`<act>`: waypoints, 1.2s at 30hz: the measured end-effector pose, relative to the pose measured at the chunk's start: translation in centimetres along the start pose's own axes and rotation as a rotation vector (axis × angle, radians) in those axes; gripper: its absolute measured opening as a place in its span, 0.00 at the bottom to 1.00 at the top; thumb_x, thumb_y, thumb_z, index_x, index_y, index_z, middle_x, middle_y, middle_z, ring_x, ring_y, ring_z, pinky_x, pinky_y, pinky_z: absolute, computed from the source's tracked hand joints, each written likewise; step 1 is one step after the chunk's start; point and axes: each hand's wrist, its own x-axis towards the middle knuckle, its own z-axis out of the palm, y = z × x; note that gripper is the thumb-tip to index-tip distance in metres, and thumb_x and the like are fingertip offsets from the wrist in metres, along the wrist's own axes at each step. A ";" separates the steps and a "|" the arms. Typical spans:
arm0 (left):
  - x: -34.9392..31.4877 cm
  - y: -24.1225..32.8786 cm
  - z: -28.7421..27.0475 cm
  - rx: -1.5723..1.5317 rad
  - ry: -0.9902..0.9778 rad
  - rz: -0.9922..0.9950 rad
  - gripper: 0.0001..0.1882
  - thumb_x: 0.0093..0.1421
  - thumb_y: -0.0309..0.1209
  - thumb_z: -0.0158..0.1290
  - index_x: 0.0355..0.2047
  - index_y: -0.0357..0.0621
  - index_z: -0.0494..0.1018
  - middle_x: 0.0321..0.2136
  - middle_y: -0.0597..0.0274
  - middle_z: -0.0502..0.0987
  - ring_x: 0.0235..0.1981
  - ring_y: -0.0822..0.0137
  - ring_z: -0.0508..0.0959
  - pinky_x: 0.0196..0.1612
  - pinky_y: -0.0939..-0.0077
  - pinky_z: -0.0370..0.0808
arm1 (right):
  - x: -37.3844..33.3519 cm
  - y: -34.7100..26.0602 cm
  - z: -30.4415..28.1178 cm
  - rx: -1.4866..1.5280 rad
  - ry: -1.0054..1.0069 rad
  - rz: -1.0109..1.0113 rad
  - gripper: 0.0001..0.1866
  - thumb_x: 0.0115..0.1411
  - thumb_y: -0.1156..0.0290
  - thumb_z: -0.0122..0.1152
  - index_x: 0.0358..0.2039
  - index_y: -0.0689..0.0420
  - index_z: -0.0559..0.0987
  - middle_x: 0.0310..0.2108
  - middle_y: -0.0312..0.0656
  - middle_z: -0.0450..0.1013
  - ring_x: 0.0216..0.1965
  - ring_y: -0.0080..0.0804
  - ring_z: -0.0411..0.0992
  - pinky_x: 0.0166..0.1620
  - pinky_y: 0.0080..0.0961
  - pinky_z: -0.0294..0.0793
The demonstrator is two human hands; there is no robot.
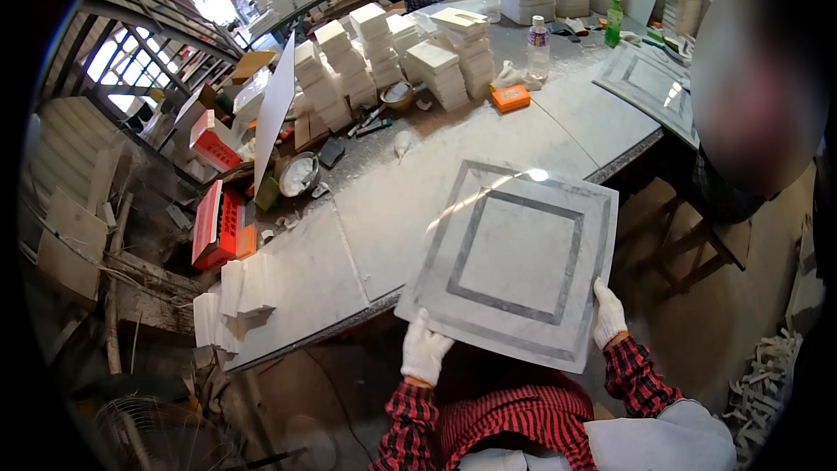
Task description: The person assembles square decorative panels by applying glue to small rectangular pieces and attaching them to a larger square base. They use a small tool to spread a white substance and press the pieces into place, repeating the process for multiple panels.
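Between my gloved hands is a square, glossy marble tile (514,253), pale with two dark grey inlaid square bands. It is raised at the near edge of the workbench (384,218), its far part over the bench top. My left hand (425,349), in a white glove, grips the tile's near left corner, thumb on top. On the right edge, my right hand (609,314) is closed round the tile, its fingers mostly hidden beneath. Light reflects off the tile's far band.
Stacks of white tile pieces (440,78) stand along the bench's far side, near an orange box (510,98) and a clear bottle (538,48). A bowl of white powder (299,174) sits left. Another banded tile (654,83) lies right, beside a person and a wooden stool (697,235).
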 end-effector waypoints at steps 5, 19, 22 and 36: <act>2.1 3.2 -0.5 -0.352 -0.035 0.211 0.14 0.69 0.45 0.45 0.40 0.48 0.69 0.46 0.59 0.71 0.51 0.59 0.71 0.56 0.59 0.69 | -5.1 3.0 4.5 0.431 -0.076 0.162 0.20 0.68 0.60 0.54 0.54 0.59 0.73 0.52 0.42 0.74 0.52 0.41 0.72 0.57 0.46 0.71; -9.7 -4.4 -7.0 -0.447 0.053 -0.084 0.31 0.67 0.53 0.44 0.61 0.44 0.62 0.57 0.51 0.67 0.58 0.51 0.68 0.61 0.53 0.64 | -15.4 14.5 15.7 0.301 -0.309 0.648 0.14 0.64 0.68 0.58 0.47 0.61 0.71 0.40 0.41 0.76 0.43 0.42 0.76 0.47 0.36 0.76; -8.4 -3.1 -6.3 -0.207 0.031 0.097 0.37 0.64 0.60 0.44 0.59 0.42 0.62 0.55 0.54 0.69 0.53 0.57 0.70 0.56 0.63 0.68 | -16.6 13.0 17.4 0.007 -0.574 0.803 0.17 0.67 0.63 0.55 0.49 0.62 0.72 0.42 0.42 0.73 0.43 0.32 0.73 0.47 0.30 0.75; -4.6 0.3 -5.6 -0.380 0.197 0.179 0.35 0.64 0.48 0.52 0.63 0.38 0.56 0.64 0.45 0.58 0.65 0.44 0.60 0.65 0.38 0.58 | -3.6 -3.9 6.5 -0.629 -0.150 -0.054 0.17 0.66 0.58 0.56 0.43 0.60 0.77 0.28 0.35 0.75 0.26 0.18 0.70 0.29 0.18 0.70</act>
